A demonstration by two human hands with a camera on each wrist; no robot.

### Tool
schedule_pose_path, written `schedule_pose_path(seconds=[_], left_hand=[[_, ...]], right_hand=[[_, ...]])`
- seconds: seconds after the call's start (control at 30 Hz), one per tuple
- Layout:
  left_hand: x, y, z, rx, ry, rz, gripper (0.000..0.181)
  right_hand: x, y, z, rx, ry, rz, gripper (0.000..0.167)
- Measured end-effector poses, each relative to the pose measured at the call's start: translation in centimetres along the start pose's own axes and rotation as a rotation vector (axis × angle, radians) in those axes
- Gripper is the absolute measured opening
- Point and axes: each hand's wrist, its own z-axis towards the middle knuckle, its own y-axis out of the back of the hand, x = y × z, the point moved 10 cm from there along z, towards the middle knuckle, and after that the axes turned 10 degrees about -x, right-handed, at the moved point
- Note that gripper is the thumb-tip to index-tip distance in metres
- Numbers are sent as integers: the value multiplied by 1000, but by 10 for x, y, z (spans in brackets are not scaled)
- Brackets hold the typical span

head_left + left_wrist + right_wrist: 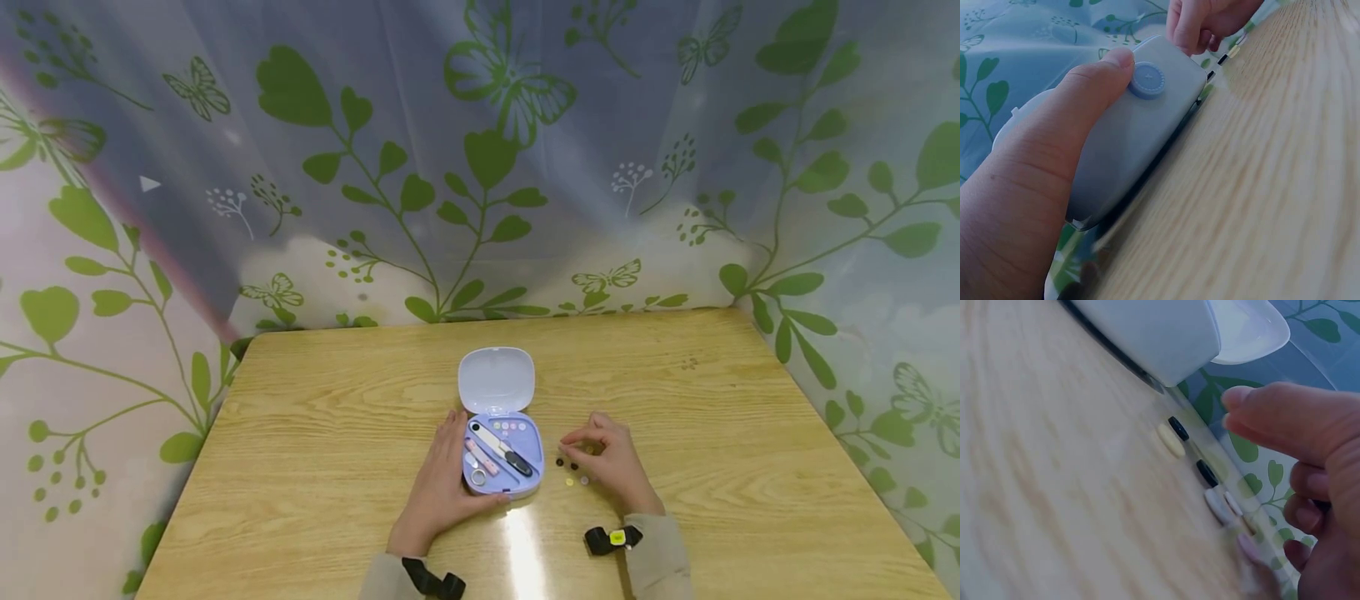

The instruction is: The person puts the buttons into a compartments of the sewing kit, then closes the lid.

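Note:
An open lavender sewing kit case (528,487) lies on the table with its pale lid (497,381) tilted up behind. My left hand (438,479) holds it, fingers along its left side and thumb across the front beside a round blue clasp (1147,80). Inside are a seam ripper with a black handle (517,462), a pink-handled tool (482,457), a metal ring (478,477) and several small buttons (506,426). Right of the case my right hand (611,458) hovers above loose buttons, thumb and index fingertips close together; whether something sits between them is hidden.
Loose black (1207,473), yellow (1171,440) and white (1217,507) buttons lie on the wooden table (322,433), right of the case. A leaf-and-butterfly patterned curtain (405,167) hangs behind the table's back edge and at both sides.

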Motion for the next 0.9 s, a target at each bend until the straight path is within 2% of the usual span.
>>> schedule_pose_path(seconds=[0.23,0.63,0.9], left_hand=[[2,-2,0,7,6,1,137],[1,-1,-2,-9,-2,-1,137],[2,-1,0,-6,0,2,136]], right_hand=[[-11,-2,-6,47,-62,15,14],[-6,-8,-5,55,132,-40,21],[-3,-7,-5,35,148,-62,22]])
